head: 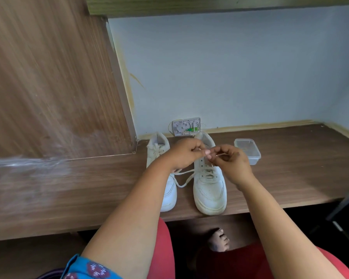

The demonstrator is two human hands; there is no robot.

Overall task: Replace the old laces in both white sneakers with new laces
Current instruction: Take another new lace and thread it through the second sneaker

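Plainly, both sneakers (209, 190) show no readable brand or writing.

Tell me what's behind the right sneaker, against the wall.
A small white wall box with a green part, its lower edge hidden by the right sneaker heel and the left hand.

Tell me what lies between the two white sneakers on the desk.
In the head view, a loose white lace crosses the gap between the left sneaker and the right sneaker. Under it the wooden desk is bare.
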